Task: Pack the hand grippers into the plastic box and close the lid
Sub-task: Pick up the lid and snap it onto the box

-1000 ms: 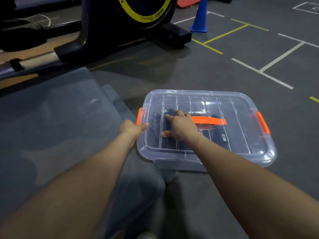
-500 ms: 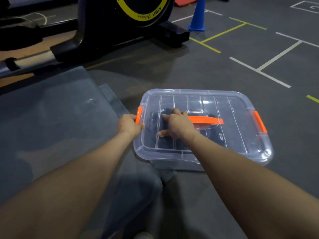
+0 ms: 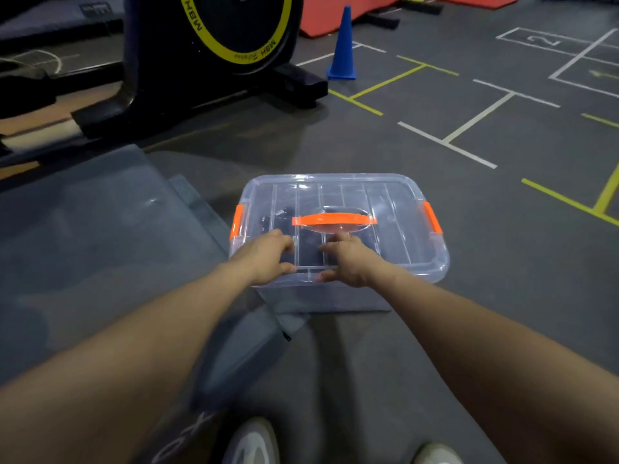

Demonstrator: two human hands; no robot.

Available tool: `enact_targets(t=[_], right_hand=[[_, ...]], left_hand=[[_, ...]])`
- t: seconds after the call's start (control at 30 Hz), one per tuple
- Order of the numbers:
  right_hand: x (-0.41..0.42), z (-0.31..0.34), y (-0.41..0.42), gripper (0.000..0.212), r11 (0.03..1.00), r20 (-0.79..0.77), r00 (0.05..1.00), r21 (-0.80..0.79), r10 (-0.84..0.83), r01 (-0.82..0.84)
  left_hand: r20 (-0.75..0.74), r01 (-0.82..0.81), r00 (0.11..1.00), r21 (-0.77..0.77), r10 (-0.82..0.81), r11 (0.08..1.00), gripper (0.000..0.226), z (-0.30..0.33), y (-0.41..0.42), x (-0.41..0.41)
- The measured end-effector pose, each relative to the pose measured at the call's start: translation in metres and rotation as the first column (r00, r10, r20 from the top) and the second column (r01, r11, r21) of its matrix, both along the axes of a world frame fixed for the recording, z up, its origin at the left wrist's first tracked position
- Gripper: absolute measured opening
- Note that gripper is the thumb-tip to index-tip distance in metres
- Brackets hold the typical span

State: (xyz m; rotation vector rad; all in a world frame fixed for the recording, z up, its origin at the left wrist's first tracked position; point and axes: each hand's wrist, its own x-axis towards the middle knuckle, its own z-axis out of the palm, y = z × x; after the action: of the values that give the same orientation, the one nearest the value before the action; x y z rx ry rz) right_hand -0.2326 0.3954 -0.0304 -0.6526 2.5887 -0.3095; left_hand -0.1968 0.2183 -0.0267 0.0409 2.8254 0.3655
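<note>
A clear plastic box (image 3: pixel 338 296) stands on the floor with its clear lid (image 3: pixel 395 202) lying on top. The lid has an orange handle (image 3: pixel 335 218) and an orange latch on the left (image 3: pixel 237 220) and right (image 3: pixel 432 217) ends. Dark hand grippers (image 3: pixel 268 218) show dimly through the lid, mostly hidden. My left hand (image 3: pixel 264 259) sits at the lid's near left part, fingers bent on top and thumb along the near rim. My right hand (image 3: pixel 348 259) presses the lid just nearer than the handle, fingers spread and thumb at the rim.
A grey mat (image 3: pixel 83 229) lies at the left, touching the box's near corner. A black exercise machine (image 3: pixel 214 45) with a yellow ring stands behind, a blue cone (image 3: pixel 342 45) and red mats (image 3: pixel 335 11) beyond. Painted lines cross the floor on the right. My shoes (image 3: pixel 254 440) are below.
My left hand left the left latch and came onto the lid's near edge. My right hand slid back from the handle toward the near rim.
</note>
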Motion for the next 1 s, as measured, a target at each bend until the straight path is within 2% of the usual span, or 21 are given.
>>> enact_targets(t=[0.1,0.23,0.33,0.43,0.63,0.8,1.0], right_hand=[[0.012,-0.003,0.02,0.071,0.999,-0.04,0.999,0.028,0.032,-0.031],[0.017,-0.004,0.031,0.047,0.995,-0.218,0.974,0.094,0.065,-0.045],[0.015,-0.005,0.03,0.038,0.979,-0.287,0.947,0.177,0.147,-0.098],[0.011,-0.005,0.031,0.037,0.96,-0.32,0.92,0.235,0.225,-0.153],[-0.017,-0.004,0.036,0.033,0.955,-0.414,0.884,0.276,0.216,-0.104],[-0.046,-0.012,0.029,0.03,0.965,-0.453,0.864,0.233,0.22,-0.124],[-0.077,-0.018,-0.004,0.031,0.971,-0.505,0.832,0.176,0.229,-0.16]], left_hand=[[0.049,0.047,0.998,-0.036,-0.045,0.998,0.035,0.002,0.006,0.009],[0.047,0.071,0.997,-0.084,-0.067,0.994,0.035,0.005,0.01,0.012],[0.018,0.067,0.998,-0.095,-0.066,0.993,0.034,0.003,0.012,0.011],[-0.009,0.04,0.999,-0.073,-0.041,0.997,0.037,0.0,0.012,0.007],[-0.049,0.031,0.998,-0.028,-0.032,0.999,0.037,-0.004,0.021,-0.014],[-0.066,0.016,0.998,-0.078,-0.021,0.997,0.033,-0.002,0.016,-0.035],[-0.081,-0.109,0.991,-0.083,0.103,0.99,0.03,-0.001,-0.01,-0.052]])
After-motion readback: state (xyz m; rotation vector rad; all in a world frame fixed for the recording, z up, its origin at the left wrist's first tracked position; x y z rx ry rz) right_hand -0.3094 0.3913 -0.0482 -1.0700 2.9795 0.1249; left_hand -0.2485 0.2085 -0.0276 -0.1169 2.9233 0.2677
